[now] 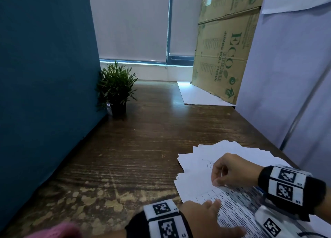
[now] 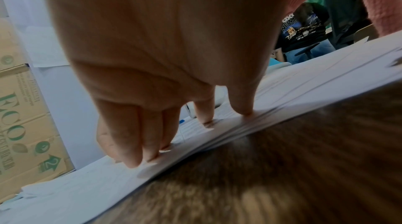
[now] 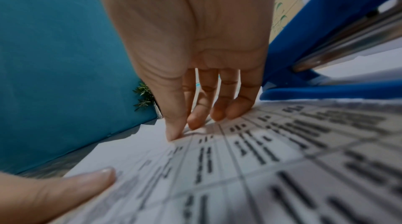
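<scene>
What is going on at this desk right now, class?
A person is working through a loose pile of papers on a wooden desk. The left hand presses its fingers on the top printed sheet to steady it. The right hand pinches that sheet's far corner between thumb and fingers.
</scene>
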The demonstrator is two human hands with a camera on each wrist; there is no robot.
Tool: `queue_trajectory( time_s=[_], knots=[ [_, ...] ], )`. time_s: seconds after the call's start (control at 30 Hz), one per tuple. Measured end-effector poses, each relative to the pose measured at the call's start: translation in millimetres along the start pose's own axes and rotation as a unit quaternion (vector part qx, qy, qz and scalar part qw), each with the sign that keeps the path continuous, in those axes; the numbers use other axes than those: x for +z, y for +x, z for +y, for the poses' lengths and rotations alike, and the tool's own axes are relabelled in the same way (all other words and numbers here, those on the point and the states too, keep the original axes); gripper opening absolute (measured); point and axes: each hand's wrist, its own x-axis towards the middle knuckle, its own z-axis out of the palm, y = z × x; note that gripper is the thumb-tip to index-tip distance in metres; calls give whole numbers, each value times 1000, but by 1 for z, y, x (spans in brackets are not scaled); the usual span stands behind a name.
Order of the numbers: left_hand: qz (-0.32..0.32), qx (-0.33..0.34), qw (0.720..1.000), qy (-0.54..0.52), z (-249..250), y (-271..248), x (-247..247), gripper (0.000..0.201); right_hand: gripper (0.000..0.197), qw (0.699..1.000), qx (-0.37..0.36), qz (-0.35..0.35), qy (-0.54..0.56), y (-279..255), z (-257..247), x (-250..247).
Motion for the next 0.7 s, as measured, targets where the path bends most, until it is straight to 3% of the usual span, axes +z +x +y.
queue_trajectory(
  time_s=[0.23,0.47,0.57,0.7],
  knots=[
    [-3,0,998,63,3,-2,-4,82,7,999,-16,1,-46,-13,-6,-5],
    [47,28,998,41,6,-15,6,73,23,995,5,90,-40,-65,14,-27],
    [22,48,990,134,11,-22,2,63,21,993,25,103,-52,-77,25,-29],
    [-11,94,956,277,18,-25,-8,59,18,991,21,104,-81,-68,16,-27]
  ],
)
